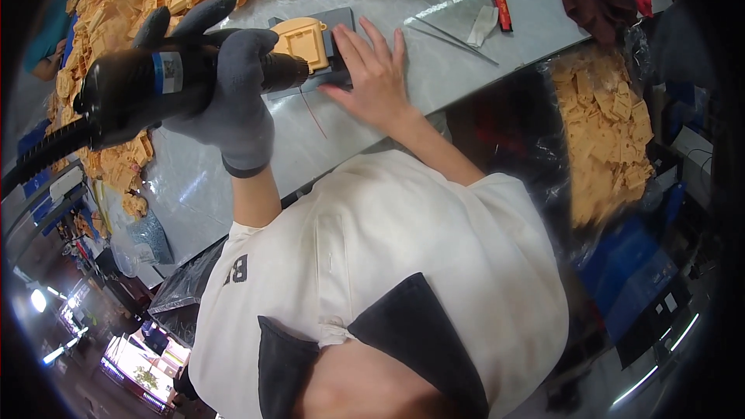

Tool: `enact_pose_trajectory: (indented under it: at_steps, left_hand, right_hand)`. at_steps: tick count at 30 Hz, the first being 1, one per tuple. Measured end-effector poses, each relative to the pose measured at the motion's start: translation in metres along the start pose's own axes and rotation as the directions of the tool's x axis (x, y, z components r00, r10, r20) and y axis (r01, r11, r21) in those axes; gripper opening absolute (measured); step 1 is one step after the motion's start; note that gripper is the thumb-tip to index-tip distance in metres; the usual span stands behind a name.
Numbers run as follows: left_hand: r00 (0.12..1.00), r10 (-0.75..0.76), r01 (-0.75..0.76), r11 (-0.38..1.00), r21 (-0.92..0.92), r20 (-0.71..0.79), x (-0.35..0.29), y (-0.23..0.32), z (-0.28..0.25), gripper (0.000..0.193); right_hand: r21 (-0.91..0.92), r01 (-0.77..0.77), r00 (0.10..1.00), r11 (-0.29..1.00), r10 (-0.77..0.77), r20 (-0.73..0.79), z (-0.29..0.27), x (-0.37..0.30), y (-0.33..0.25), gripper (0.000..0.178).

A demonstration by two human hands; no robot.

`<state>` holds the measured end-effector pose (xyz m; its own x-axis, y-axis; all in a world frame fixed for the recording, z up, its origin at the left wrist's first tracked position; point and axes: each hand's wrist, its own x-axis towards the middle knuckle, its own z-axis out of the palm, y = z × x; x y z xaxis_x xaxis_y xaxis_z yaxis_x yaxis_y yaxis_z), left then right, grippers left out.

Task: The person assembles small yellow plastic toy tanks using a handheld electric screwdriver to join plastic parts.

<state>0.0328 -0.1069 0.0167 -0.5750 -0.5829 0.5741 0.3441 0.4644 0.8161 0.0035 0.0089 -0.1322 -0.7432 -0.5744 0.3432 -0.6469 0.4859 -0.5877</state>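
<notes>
Hiding some piled tan parts [109,25], left fingers [242,58] clamp a black tool [140,91]; right fingers [378,40] spread apart.

Upper garment: one white shirt [434,233], loosely cut, with creased cloth. Collar [415,326]: black, pointed at both ends, open at the neck. Placket [330,252]: white, stitched, runs down the front from the neck. Marking [236,270]: dark block lettering, printed on the left chest. Sleeves [497,185]: white, short; both forearms [437,145] are bare. Left hand [237,112]: fitted with a grey, close-fitting glove [239,62]. Cuff [247,169]: edged by a narrow dark band at the wrist. Right hand [374,74]: bare.
</notes>
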Motion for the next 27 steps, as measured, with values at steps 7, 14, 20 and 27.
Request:
enact_pose_trajectory:
  at_steps: [7, 14, 20, 27]
  left_hand:
    - [0.998, 0.060, -0.062, 0.991, -0.117, -0.025, 0.001, -0.009, -0.002, 0.057]
    - [0.999, 0.043, -0.042, 0.989, -0.143, 0.006, 0.004, -0.016, -0.014, 0.054]
    - [0.998, 0.058, -0.056, 0.993, -0.101, 0.021, 0.003, -0.019, -0.014, 0.052]
    - [1.000, 0.026, -0.027, 0.997, -0.067, -0.009, 0.001, -0.014, -0.008, 0.048]
  right_hand:
    - [-0.003, -0.016, 1.000, 1.000, 0.016, 0.013, -0.001, 0.001, 0.000, 0.085]
    - [0.008, -0.016, 1.000, 1.000, 0.016, 0.016, -0.001, 0.000, 0.000, 0.084]
    - [0.009, -0.013, 1.000, 1.000, 0.013, 0.019, -0.001, 0.000, -0.001, 0.084]
    - [0.001, -0.013, 1.000, 1.000, 0.013, 0.019, 0.000, 0.000, 0.000, 0.085]
